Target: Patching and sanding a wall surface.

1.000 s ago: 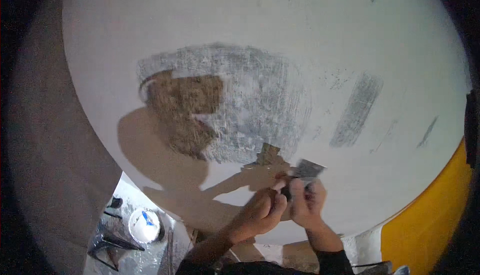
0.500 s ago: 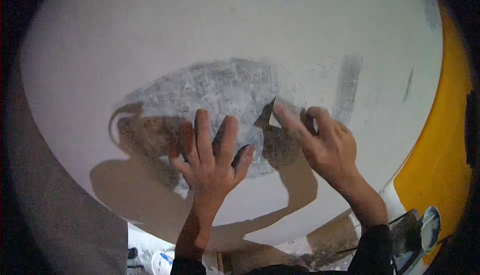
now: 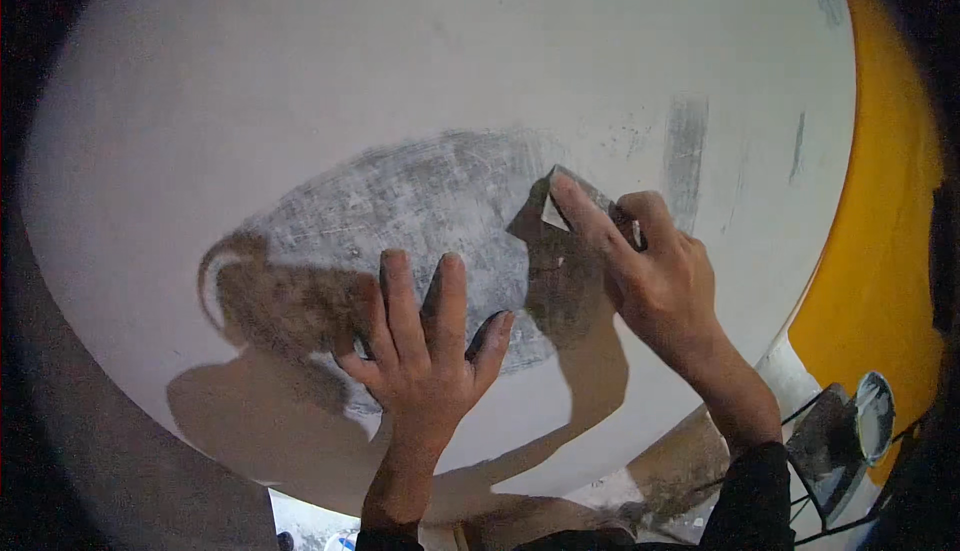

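My left hand [image 3: 425, 351] lies with spread fingers on the lower part of a grey, streaky patch [image 3: 420, 201] on a curved white surface [image 3: 300, 61]. My right hand [image 3: 655, 266] grips a putty knife [image 3: 556, 211] against the right edge of that patch, its index finger extended along the blade. Most of the knife's handle is hidden inside the hand. Dark shadows of me and my hands fall across the lower left and middle of the surface.
A yellow wall [image 3: 870, 231] runs down the right. At lower right, a bucket [image 3: 873, 416] of pale material stands by a dark metal frame or stand [image 3: 820, 491]. A small white bucket [image 3: 340, 541] shows at the bottom edge, and a dark grey area [image 3: 100, 431] lies at left.
Both hands have risen onto the patch from low at right; my left hand has spread open. Since half a second ago, the knife has edged upward relative to my left hand.
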Demonstrator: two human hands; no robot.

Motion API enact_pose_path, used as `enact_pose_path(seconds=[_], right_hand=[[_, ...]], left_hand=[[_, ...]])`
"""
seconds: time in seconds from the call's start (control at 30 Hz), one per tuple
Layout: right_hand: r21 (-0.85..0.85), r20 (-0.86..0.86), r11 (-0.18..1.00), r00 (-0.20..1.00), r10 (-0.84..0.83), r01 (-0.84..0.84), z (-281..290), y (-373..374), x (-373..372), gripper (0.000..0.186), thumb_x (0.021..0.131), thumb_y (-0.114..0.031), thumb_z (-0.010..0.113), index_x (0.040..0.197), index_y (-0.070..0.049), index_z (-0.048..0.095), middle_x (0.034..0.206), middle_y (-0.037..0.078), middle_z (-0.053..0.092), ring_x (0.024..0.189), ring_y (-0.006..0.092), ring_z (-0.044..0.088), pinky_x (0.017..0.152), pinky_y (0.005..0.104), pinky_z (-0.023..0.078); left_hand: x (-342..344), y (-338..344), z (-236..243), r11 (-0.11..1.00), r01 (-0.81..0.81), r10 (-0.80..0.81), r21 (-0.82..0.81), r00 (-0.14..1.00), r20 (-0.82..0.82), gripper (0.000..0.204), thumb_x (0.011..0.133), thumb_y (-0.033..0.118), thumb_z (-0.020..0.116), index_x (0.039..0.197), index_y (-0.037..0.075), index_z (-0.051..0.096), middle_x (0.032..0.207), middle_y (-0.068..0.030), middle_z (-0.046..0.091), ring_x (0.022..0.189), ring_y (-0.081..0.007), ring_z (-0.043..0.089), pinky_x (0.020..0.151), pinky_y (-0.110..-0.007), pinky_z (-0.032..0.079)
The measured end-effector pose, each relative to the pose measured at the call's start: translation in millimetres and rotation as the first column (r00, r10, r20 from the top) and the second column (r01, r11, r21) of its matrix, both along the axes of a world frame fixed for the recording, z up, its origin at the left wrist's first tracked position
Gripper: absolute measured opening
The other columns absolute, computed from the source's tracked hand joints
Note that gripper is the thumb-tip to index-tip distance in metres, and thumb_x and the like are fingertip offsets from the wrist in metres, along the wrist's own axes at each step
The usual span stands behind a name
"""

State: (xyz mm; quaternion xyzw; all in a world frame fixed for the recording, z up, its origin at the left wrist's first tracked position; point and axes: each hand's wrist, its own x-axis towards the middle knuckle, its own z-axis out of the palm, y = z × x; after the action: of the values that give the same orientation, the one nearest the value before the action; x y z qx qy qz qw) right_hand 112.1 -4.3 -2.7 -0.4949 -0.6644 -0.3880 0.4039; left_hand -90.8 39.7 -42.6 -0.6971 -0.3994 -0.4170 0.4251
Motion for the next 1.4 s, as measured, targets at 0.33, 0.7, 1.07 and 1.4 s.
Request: enact_pose_path(seconds=[0.33,0.7,1.07,1.4], right_hand=[[-0.03,0.038,1.0,0.999,0.004,-0.003,-10.8,7.9,-24.8,0.068,0.066,-0.001,0.063,0.129,-0.023,0.048,0.081,0.005,0.045,0.057,0.014,0.051,0.043,0.0276,0.048],[-0.039,-0.058,0.999,0.998,0.024,-0.026,-3.2,13.4,-27.8,0.061,0.077,-0.017,0.058,0.134,-0.028,0.039,0.079,0.004,0.044,0.053,0.014,0.052,0.042,0.0279,0.047],[-0.089,-0.034,0.995,0.999,0.043,-0.045,0.7,19.0,-8.6,0.06,0.078,-0.017,0.056,0.135,-0.029,0.038,0.077,0.005,0.042,0.051,0.0165,0.053,0.04,0.0293,0.046],[-0.137,-0.066,0.978,0.987,0.148,-0.156,-3.8,15.1,-20.1,0.069,0.068,0.002,0.06,0.13,-0.024,0.046,0.081,0.006,0.049,0.056,0.0201,0.053,0.044,0.0317,0.049]], left_hand=[[-18.4,3.5,-8.0,0.999,-0.04,0.04,0.004,0.999,0.022,0.063,0.079,0.055,0.056,0.129,0.018,0.047,0.139,-0.0176,0.033,0.124,-0.0349,0.035,0.097,-0.054,0.017],[-28.2,8.5,-17.2,0.999,0.011,-0.01,-0.043,0.999,0.033,0.067,0.079,0.049,0.058,0.131,0.011,0.043,0.14,-0.0209,0.031,0.127,-0.0346,0.033,0.103,-0.055,0.0],[-5.8,11.8,-8.8,1.0,-0.02,0.02,0.001,1.0,0.008,0.067,0.078,0.049,0.059,0.131,0.01,0.043,0.139,-0.0222,0.031,0.127,-0.0367,0.031,0.101,-0.056,0.011],[-6.2,11.7,-8.1,0.998,-0.058,0.059,-0.016,0.998,0.029,0.063,0.08,0.055,0.053,0.129,0.017,0.046,0.138,-0.0187,0.033,0.125,-0.0371,0.033,0.098,-0.056,0.018]])
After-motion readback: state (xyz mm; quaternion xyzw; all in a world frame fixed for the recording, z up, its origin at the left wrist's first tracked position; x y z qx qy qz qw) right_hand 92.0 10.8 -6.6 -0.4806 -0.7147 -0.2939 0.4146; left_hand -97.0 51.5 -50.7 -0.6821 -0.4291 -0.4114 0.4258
